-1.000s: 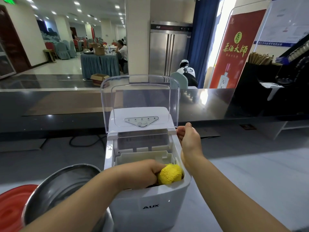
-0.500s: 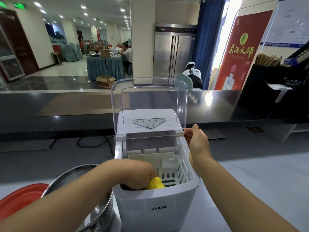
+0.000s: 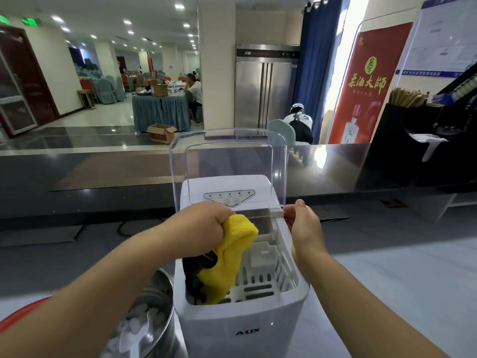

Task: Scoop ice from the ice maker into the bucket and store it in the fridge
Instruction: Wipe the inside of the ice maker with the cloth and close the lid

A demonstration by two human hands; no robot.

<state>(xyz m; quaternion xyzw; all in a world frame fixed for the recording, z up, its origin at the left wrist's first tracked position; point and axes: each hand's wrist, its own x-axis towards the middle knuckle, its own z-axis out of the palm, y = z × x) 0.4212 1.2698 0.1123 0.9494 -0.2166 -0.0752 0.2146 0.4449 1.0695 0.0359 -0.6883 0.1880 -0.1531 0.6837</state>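
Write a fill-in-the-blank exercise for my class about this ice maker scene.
1. The left hand grips a cloth whose main colour is ____.
2. The clear lid of the ice maker is ____, not shut.
3. The steel bucket beside the ice maker holds ____.
4. The label on the ice maker's front reads ____.

Missing words: yellow; open; ice; AUX.

I see a grey counter (image 3: 387, 293) carrying the white ice maker (image 3: 242, 324), with a steel bucket (image 3: 160, 319) just left of it and a red disc (image 3: 23, 316) farther left.
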